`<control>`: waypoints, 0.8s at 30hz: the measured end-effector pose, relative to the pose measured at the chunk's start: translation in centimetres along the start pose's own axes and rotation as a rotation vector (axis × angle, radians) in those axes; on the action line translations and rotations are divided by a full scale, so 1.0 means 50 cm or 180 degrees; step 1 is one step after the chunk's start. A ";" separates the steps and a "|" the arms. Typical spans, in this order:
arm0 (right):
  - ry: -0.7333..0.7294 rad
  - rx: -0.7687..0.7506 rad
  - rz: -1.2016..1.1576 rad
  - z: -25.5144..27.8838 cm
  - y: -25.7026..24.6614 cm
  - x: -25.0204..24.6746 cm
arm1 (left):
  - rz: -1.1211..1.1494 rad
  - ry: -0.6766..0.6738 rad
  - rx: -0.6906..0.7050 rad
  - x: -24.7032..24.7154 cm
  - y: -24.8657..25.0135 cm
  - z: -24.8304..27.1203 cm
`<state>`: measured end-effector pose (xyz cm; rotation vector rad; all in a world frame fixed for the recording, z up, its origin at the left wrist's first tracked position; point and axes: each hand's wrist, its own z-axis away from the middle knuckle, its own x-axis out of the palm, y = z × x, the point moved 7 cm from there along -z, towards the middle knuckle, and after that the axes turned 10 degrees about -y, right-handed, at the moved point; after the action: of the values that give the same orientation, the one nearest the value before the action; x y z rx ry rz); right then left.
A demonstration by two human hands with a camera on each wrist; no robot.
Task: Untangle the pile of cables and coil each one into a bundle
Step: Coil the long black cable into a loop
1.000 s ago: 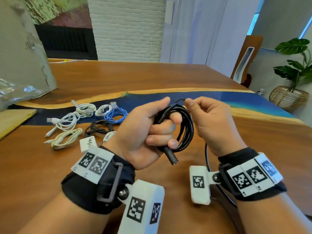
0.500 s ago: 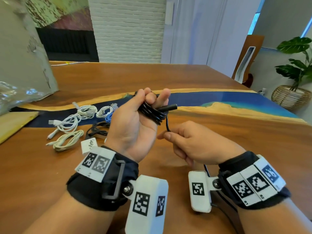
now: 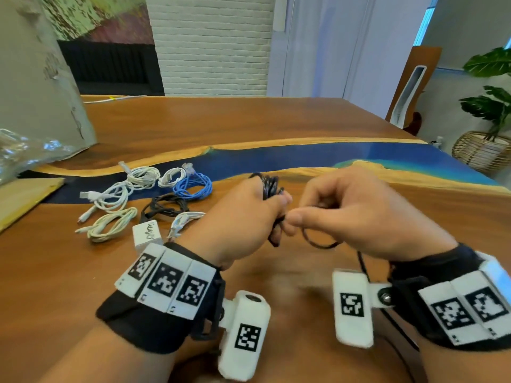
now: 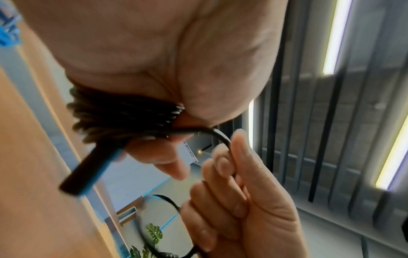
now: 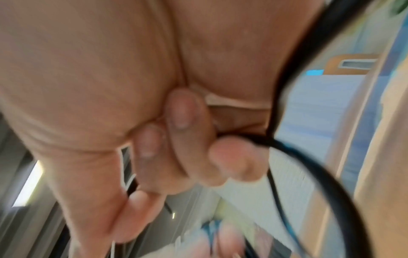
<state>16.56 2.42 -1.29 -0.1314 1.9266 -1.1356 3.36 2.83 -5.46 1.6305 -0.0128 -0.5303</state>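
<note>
my left hand (image 3: 243, 214) is curled tight round the stacked loops of the black cable (image 4: 123, 115) just above the worktop (image 3: 249, 125), its plug sticking out below my fingers, while my right hand (image 3: 356, 208) pinches the loose tail close beside the coil. it looks light, thin and springy, so i judge the loops would fan open unless held across the whole stack. no container shows, only the coiled bundles (image 3: 143, 200) lying bare to my left.

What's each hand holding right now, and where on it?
The left hand grips the coiled loops of the thin black cable. The right hand pinches the same cable's loose tail just beside the coil.
</note>
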 end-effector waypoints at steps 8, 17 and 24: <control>0.0961 -0.0156 -0.0342 0.019 0.033 -0.073 | 0.1307 -0.1191 -0.0054 0.049 0.020 0.025; -0.0023 0.0513 -0.0392 -0.010 0.083 -0.011 | 0.3167 -0.0966 0.0597 -0.001 0.055 0.023; -0.0721 0.1040 0.0777 -0.026 0.072 0.054 | 0.4127 0.0241 0.1114 -0.067 0.040 0.012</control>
<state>15.12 4.04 -5.41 0.1440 1.4920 -1.1963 0.78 3.04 -2.51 1.6034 -1.0742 0.5625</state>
